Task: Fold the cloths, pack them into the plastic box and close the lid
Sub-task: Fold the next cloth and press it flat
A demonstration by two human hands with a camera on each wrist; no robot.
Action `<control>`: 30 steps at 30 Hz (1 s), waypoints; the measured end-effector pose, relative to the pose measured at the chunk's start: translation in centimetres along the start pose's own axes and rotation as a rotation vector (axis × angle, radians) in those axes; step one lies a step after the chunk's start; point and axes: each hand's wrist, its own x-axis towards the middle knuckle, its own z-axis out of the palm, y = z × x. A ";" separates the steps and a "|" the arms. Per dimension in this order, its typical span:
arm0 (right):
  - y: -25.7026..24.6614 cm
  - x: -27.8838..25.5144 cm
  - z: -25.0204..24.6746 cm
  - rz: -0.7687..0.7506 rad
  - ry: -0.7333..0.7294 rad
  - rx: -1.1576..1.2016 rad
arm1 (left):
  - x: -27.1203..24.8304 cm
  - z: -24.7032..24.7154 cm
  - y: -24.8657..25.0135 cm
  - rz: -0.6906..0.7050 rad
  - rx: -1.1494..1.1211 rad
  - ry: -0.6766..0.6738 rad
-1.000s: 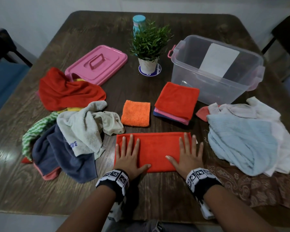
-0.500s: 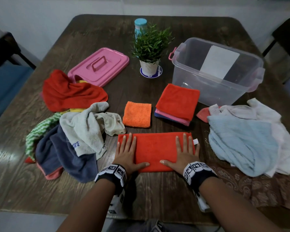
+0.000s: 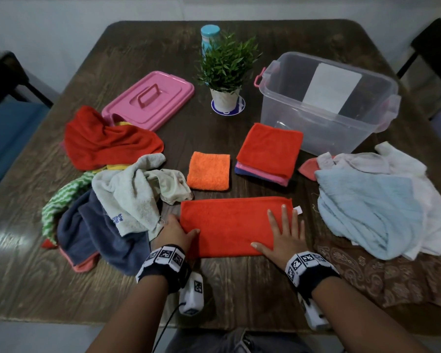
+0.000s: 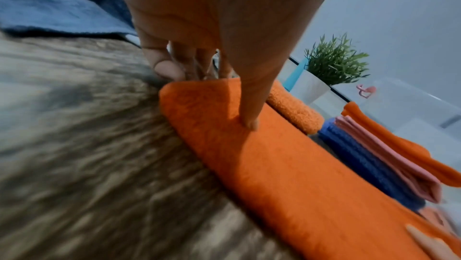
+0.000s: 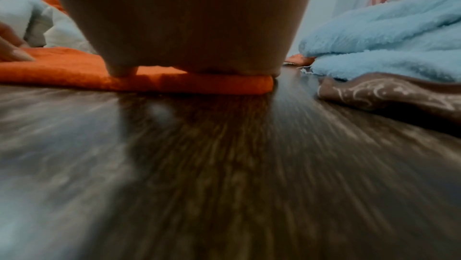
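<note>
Gripping the long folded orange-red cloth (image 3: 233, 225) by its left edge, the left hand (image 3: 175, 231) had apparently tucked its fingers beneath, thumb on top; earlier it lay flat. The right hand (image 3: 285, 236) stayed flat, fingers spread, beside bare dark wooden table (image 3: 239, 289).

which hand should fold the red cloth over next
Probably the left hand: its thumb lies on top of the red cloth with fingers curled at the left end, ready to lift. The right hand presses flat on the other end, anchoring it.
</note>
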 end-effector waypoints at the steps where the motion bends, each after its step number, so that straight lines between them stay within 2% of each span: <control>1: 0.1 0.1 -0.1 0.016 -0.001 0.038 | 0.3 -0.2 0.0 -0.016 0.021 -0.045; 5: 0.2 0.2 -0.1 0.043 0.011 0.072 | 1.0 -0.2 0.2 0.016 0.019 -0.122; 12: 0.6 0.1 -0.4 0.062 0.025 0.114 | 0.9 -1.1 -0.6 -0.009 -0.216 -0.076; 14: 0.9 0.2 -0.6 0.060 0.102 0.189 | 0.6 -1.4 -0.6 0.018 -0.271 -0.060; 17: 1.3 0.5 -1.6 0.072 0.317 0.318 | 0.0 -1.7 0.4 0.101 -0.408 -0.014; 19: 1.4 0.9 -2.4 0.004 0.457 0.402 | -0.5 -2.2 1.6 0.154 -0.492 0.003; 21: 0.9 1.2 -3.5 -0.070 0.489 0.564 | -1.2 -2.8 3.1 0.212 -0.532 0.009; 22: 0.2 1.1 -4.3 -0.068 0.413 0.673 | -1.6 -2.8 3.9 0.244 -0.551 0.005; 24: -1.5 0.4 -5.9 -0.042 0.162 0.957 | -2.7 -2.9 5.8 0.343 -0.538 -0.016; 26: -3.3 -0.5 -6.9 0.059 -0.115 1.307 | -3.9 -2.1 7.7 0.475 -0.489 -0.051; 27: -3.9 -0.7 -7.1 0.100 -0.202 1.396 | -4.5 -1.7 8.5 0.535 -0.454 -0.095; 30: -4.6 -0.8 -6.8 0.147 -0.289 1.546 | -5.9 -0.3 10.5 0.693 -0.346 -0.348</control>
